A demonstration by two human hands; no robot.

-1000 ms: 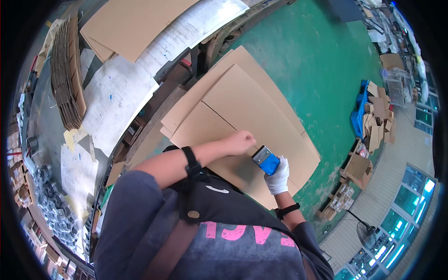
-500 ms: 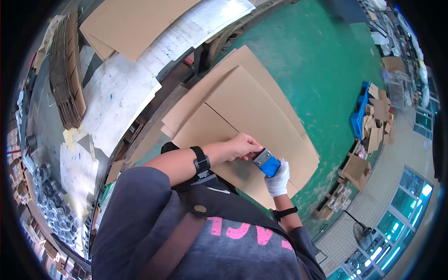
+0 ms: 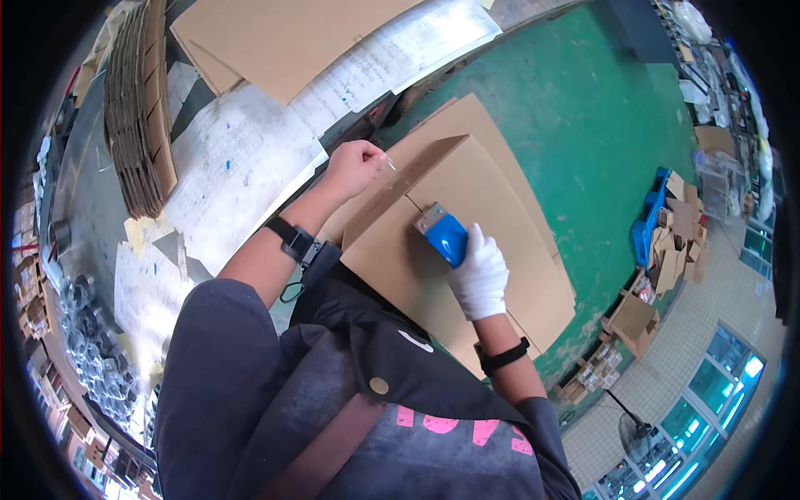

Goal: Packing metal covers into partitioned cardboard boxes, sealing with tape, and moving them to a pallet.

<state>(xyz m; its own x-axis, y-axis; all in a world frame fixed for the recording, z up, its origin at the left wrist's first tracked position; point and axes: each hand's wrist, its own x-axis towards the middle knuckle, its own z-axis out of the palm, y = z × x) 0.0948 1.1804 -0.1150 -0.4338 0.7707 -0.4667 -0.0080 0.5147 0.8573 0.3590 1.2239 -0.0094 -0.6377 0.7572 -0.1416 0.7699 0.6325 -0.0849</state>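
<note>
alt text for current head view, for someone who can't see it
A white-gloved right hand holds a blue, metal-ended tool over brown cardboard. The bare left hand pinches something small and pale; green floor lies beyond.

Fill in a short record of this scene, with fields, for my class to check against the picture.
Left hand: bare, fingers closed, a small clear strip at the tips
Right hand: white-gloved, gripping a blue tool with a metal end
Beneath the tool: brown cardboard; contact cannot be told
Left side: white papers and a stack of folded cardboard
Right side: blue pallet beside cardboard pieces
Floor: green, scuffed
</note>
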